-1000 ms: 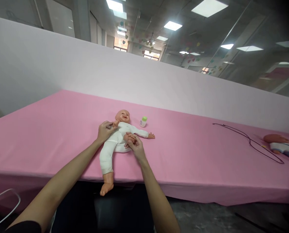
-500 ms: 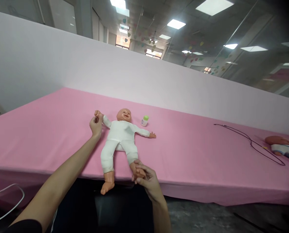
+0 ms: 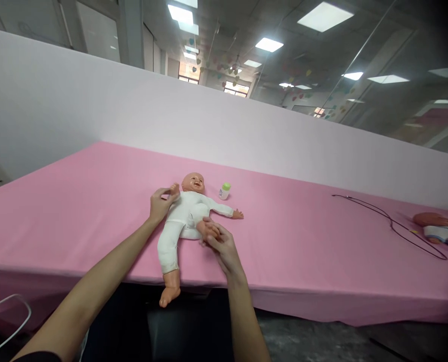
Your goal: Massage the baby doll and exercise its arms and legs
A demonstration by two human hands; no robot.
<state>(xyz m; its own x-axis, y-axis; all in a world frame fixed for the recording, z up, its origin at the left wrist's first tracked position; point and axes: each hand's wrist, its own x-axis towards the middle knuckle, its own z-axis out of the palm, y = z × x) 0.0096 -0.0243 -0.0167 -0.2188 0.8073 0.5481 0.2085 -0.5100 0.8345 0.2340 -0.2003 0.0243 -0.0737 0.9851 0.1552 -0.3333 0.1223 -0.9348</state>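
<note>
A baby doll [image 3: 181, 213] in a white suit lies on its back on the pink-covered table [image 3: 303, 241]. My left hand [image 3: 161, 202] grips the doll's hand on the left side, close to its shoulder. With my right hand [image 3: 220, 244] I hold the doll's foot on the right side; that leg is bent up toward the belly. The other leg lies straight, its bare foot over the table's front edge. The doll's other arm is stretched out to the right. Just right of its head stands a small white bottle with a green cap [image 3: 224, 191].
A thin dark cord [image 3: 392, 221] curves over the right part of the table. Beside it, at the right edge, lies a second doll [image 3: 440, 231]. A white partition [image 3: 227, 128] rises behind the table. A white cable [image 3: 24, 306] loops at the lower left.
My right hand has moved up and away from me, bending the doll's leg toward its belly. My left hand has brought the doll's hand inward, to the right, folding the arm.
</note>
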